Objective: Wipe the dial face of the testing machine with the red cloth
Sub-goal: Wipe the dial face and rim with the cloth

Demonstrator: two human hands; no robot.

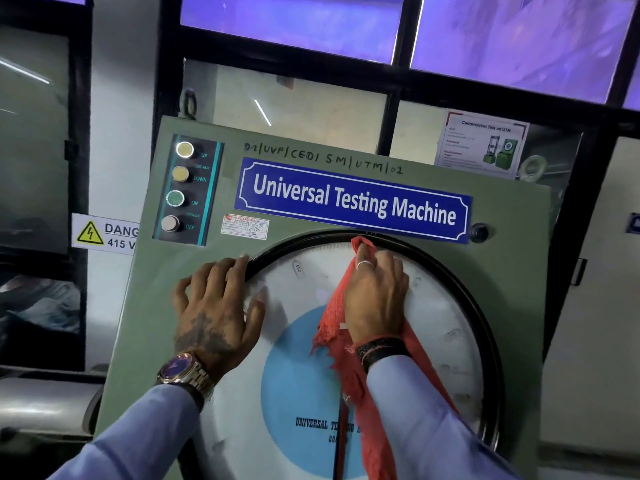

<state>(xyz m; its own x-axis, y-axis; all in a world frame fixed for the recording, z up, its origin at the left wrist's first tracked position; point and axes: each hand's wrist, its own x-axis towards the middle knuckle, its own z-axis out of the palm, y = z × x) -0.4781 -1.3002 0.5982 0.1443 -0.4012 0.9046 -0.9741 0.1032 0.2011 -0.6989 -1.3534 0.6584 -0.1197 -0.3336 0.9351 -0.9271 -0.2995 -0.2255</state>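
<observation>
A green testing machine (346,147) fills the view, with a large round white dial face (440,317) inside a black rim and a blue disc at its centre. My right hand (375,296) presses a red cloth (334,327) against the upper part of the dial glass; the cloth's tip pokes out at the top rim and its tail hangs down under my wrist. My left hand (216,303) lies flat, fingers spread, on the upper left edge of the dial, fingertips touching the black rim. It holds nothing.
A blue "Universal Testing Machine" nameplate (353,200) sits above the dial. A button panel (183,188) marked UP, DOWN, ON, OFF is at the upper left. A yellow danger sign (104,233) hangs on the left wall. Windows and a paper notice (485,143) stand behind.
</observation>
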